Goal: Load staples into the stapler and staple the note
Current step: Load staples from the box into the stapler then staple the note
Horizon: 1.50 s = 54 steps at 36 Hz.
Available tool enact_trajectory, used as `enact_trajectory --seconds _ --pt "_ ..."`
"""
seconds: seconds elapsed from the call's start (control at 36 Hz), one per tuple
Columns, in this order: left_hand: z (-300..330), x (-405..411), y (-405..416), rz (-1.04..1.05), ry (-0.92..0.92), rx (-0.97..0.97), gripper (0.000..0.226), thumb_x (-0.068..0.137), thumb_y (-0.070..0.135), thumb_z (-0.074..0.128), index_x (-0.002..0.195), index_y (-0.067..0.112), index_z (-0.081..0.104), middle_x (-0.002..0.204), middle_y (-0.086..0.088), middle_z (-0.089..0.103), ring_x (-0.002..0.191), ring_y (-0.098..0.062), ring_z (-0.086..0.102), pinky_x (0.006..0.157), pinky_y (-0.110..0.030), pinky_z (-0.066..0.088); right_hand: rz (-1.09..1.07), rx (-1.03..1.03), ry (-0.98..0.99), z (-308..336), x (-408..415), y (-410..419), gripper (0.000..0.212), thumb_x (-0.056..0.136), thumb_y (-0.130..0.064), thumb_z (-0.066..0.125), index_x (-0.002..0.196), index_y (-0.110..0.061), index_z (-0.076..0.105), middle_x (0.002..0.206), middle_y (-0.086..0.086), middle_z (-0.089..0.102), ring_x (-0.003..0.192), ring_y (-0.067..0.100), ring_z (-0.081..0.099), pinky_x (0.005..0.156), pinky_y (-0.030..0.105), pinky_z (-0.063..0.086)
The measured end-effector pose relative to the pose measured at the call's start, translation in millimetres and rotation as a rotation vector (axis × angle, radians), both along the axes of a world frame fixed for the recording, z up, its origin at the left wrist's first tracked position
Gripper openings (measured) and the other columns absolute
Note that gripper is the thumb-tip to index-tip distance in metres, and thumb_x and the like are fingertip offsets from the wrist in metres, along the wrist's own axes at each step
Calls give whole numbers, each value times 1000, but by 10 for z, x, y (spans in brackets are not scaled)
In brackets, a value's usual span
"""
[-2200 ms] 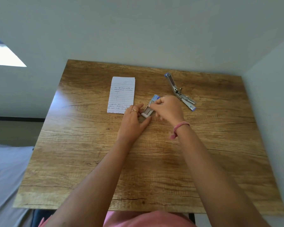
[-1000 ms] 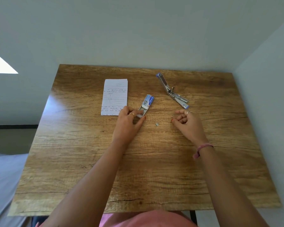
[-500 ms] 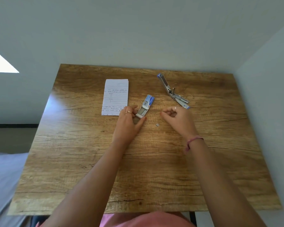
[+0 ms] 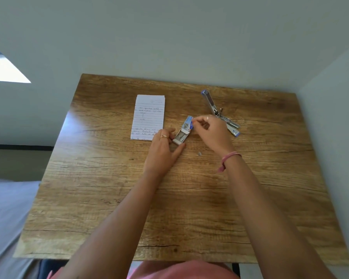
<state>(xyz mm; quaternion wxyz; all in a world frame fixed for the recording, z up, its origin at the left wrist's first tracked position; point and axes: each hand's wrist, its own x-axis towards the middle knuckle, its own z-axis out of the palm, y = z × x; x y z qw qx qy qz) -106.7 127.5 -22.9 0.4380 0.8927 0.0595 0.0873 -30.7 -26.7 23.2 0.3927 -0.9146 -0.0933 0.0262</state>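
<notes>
Head view, inspected largest item first: the wooden desk (image 4: 101,198) carries everything, and I judge its surface flat and fairly slick, so small parts will slide if nudged. The note (image 4: 148,115), a lined handwritten sheet, lies flat on the far left-centre of the desk; I judge it light, limp and easily shifted, best pinned flat with fingers and taken at one edge. The stapler (image 4: 212,104) lies swung fully open at the far right, its two arms splayed on the desk just beyond my right hand; it looks like rigid metal, heavier than the rest, and I would take it by the long arms, away from the hinge. The staple box (image 4: 184,128), a small cardboard sleeve with its tray drawn out toward me, sits between the note and the stapler; I judge it flimsy and crushable, to be held by its sides. My left hand (image 4: 162,152) rests on the desk with fingers mostly straight, fingertips touching the near end of the tray, steadying it. My right hand (image 4: 212,131) has fingers curled and appears to pinch the far end of the box; whether it also holds staples, I cannot tell. A small grey fragment (image 4: 199,153), possibly staples, lies loose on the desk near my right wrist; a staple strip is brittle, so I would lift it by its long sides.
</notes>
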Motion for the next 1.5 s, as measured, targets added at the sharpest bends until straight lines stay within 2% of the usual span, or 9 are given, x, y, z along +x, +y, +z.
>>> enact_trajectory --seconds 0.22,0.58,0.67,0.89,1.0,1.17,1.25,1.36,1.5 --pt "-2 -2 5 -4 -8 9 50 85 39 68 127 21 48 102 10 48 92 -1 43 83 -14 36 102 -154 112 -19 137 -69 44 97 -4 45 137 -19 52 136 -1 50 61 5 49 52 7 40" --pt "-39 22 18 14 35 -61 58 80 44 72 128 24 47 102 15 49 92 4 46 75 -9 38 142 -169 116 -90 87 -11 40 94 0 43 123 -19 64 126 2 58 70 -1 48 55 5 35" --pt "-42 20 16 22 31 -79 60 78 43 74 128 22 47 102 12 53 92 0 48 76 -10 39 171 -182 126 -53 60 -20 41 93 1 42 122 -18 65 126 2 60 93 4 51 68 2 34" --pt "-40 19 18 46 18 -103 60 77 37 77 127 20 47 106 7 52 89 4 50 75 -2 40 200 -87 203 -21 -74 26 43 94 4 40 124 -15 64 128 4 60 115 15 57 98 28 46" --pt "-46 23 15 44 19 -97 61 77 37 77 127 19 48 107 7 52 90 5 50 74 -5 41 217 -37 296 22 -62 -53 47 95 4 39 132 -17 59 131 -1 60 110 4 56 84 4 40" --pt "-47 24 13 41 22 -84 60 78 40 76 126 20 48 109 8 51 92 3 50 78 -12 43 172 55 321 58 -104 -352 31 93 -16 63 123 -22 64 108 -16 64 87 -6 60 66 -2 41" --pt "-46 21 8 39 27 -76 61 77 41 76 127 20 48 107 9 50 91 3 50 76 -12 42 175 78 336 -11 -234 -500 27 84 -29 74 110 -25 70 103 -12 62 90 3 61 71 6 45" --pt "-36 20 11 41 25 -65 61 77 41 77 126 19 49 107 8 51 90 3 50 74 -10 41 208 14 263 -167 -426 -572 42 76 -40 79 115 -31 68 109 -12 57 96 0 54 77 8 43" --pt "0 3 6 43 9 -94 61 75 38 78 126 18 50 108 8 49 91 4 51 73 -4 43 138 -2 47 -304 -573 -518 28 82 -35 76 108 -24 73 108 -5 61 104 10 55 92 22 42"
